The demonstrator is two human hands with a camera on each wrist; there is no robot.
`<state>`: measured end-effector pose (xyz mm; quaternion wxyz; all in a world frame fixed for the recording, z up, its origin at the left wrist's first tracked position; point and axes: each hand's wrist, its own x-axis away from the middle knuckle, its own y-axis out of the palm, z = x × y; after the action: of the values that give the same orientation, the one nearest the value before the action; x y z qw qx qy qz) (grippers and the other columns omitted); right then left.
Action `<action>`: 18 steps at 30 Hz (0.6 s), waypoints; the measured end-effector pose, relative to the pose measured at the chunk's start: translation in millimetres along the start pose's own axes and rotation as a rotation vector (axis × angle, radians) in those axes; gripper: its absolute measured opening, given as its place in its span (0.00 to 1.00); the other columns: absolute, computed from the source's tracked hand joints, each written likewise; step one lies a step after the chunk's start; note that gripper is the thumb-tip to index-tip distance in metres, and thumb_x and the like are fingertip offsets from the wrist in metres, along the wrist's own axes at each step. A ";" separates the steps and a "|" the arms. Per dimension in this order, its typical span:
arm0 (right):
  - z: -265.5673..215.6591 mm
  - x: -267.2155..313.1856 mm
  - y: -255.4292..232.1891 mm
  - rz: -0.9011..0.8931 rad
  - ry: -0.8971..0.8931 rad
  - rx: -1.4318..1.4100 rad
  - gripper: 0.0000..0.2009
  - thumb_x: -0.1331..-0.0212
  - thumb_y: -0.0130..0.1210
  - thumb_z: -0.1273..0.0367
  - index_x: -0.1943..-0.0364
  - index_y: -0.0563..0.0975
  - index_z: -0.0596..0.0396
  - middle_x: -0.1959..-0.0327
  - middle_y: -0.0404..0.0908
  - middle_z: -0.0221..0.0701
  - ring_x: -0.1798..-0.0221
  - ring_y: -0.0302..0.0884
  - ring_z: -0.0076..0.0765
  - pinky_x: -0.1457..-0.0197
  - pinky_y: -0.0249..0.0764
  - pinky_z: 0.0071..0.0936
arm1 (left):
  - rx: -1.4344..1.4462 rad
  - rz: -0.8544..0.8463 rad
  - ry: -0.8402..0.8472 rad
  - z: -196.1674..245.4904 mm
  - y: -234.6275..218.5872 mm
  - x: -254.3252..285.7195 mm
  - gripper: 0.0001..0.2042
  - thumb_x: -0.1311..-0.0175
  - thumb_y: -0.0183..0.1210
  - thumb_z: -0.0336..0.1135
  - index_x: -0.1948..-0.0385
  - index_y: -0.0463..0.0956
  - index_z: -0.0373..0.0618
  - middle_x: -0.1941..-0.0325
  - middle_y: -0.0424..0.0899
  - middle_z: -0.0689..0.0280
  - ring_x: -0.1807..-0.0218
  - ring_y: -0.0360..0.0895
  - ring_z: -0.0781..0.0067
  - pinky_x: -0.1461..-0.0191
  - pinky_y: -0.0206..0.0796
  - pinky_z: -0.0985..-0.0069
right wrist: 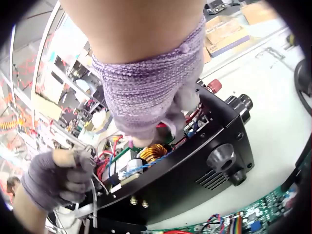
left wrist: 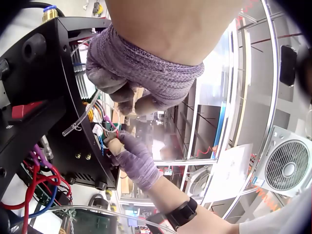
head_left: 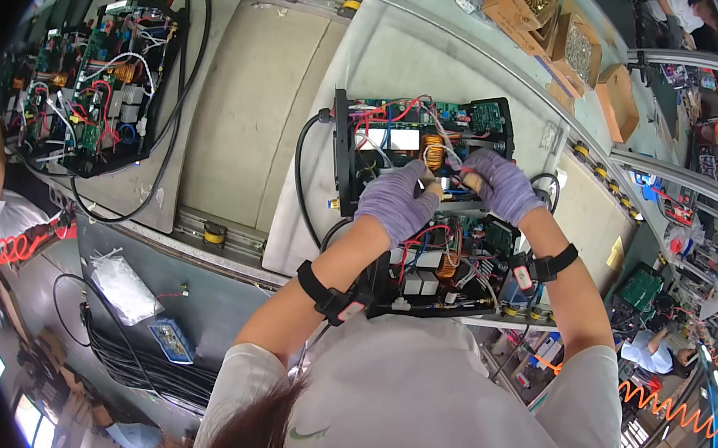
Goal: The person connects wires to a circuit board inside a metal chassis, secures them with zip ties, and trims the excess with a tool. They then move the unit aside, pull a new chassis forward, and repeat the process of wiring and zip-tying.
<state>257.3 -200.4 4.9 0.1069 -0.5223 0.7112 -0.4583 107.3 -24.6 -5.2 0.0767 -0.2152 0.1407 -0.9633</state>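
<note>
An opened black electronic unit (head_left: 338,147) lies on the light work surface, its boards, copper coil (head_left: 433,151) and coloured wires showing. At its near side the gloved left hand (head_left: 396,203) has curled fingers pinching a thin clear tube (left wrist: 82,119); the tube hangs beside the left hand (right wrist: 53,180) in the right wrist view. The gloved right hand (head_left: 505,187) reaches over the unit's right part. In the left wrist view, thumb and fingers of the right hand (left wrist: 135,163) pinch thin wires (left wrist: 111,126). Its fingertips are partly hidden in the right wrist view, near the coil (right wrist: 153,152).
A second opened unit (head_left: 450,273) sits nearer the body, close below the hands. More units with black cables (head_left: 124,86) stand at left. Boxes of screws (head_left: 577,47) line the far side. Cables (head_left: 143,367) and a plastic bag (head_left: 123,288) lie at lower left.
</note>
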 end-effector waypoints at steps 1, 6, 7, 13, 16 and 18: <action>5.9 2.0 3.7 -0.005 -0.009 -0.039 0.13 0.49 0.56 0.77 0.58 0.77 0.53 0.60 0.78 0.39 0.57 0.76 0.49 0.52 0.75 0.35 | -0.091 -0.020 -0.025 3.2 1.1 -1.8 0.15 0.42 0.60 0.42 0.61 0.75 0.39 0.72 0.81 0.57 0.72 0.78 0.62 0.64 0.69 0.68; 13.7 8.7 13.9 0.039 0.004 -0.184 0.13 0.49 0.56 0.79 0.58 0.77 0.54 0.64 0.79 0.38 0.56 0.77 0.47 0.51 0.75 0.32 | -0.231 -0.113 -0.072 17.3 4.8 -7.5 0.19 0.41 0.59 0.45 0.53 0.73 0.46 0.72 0.81 0.55 0.69 0.79 0.53 0.63 0.69 0.63; 14.1 10.5 15.9 0.045 0.016 -0.217 0.12 0.48 0.56 0.79 0.58 0.77 0.55 0.64 0.79 0.38 0.56 0.78 0.45 0.50 0.75 0.30 | -0.203 -0.100 -0.073 17.5 7.9 -9.8 0.18 0.41 0.59 0.44 0.53 0.73 0.46 0.72 0.81 0.55 0.69 0.79 0.53 0.63 0.69 0.63; 20.1 18.8 17.5 0.062 -0.084 -0.104 0.16 0.49 0.57 0.79 0.54 0.78 0.52 0.59 0.80 0.38 0.53 0.78 0.46 0.49 0.75 0.30 | -0.147 0.001 0.057 9.1 26.3 -20.8 0.13 0.39 0.58 0.39 0.57 0.75 0.44 0.69 0.80 0.53 0.67 0.78 0.52 0.61 0.69 0.64; 13.8 21.9 23.3 0.228 0.034 -0.230 0.20 0.55 0.56 0.79 0.54 0.78 0.47 0.58 0.80 0.34 0.55 0.78 0.45 0.50 0.75 0.34 | -0.214 -0.016 0.083 4.6 36.4 -24.0 0.11 0.38 0.57 0.37 0.58 0.75 0.43 0.69 0.80 0.53 0.67 0.78 0.53 0.61 0.69 0.66; 16.3 25.5 21.9 0.272 -0.044 -0.100 0.22 0.57 0.57 0.78 0.53 0.78 0.46 0.57 0.80 0.32 0.55 0.78 0.43 0.50 0.75 0.33 | -0.170 -0.079 -0.025 -2.2 44.3 -28.0 0.10 0.38 0.56 0.35 0.58 0.75 0.42 0.68 0.80 0.54 0.68 0.77 0.57 0.60 0.69 0.68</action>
<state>242.4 -229.9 -12.5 0.1573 -0.4356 0.7949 -0.3920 135.2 -60.3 -31.6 0.0219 -0.2382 0.2125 -0.9474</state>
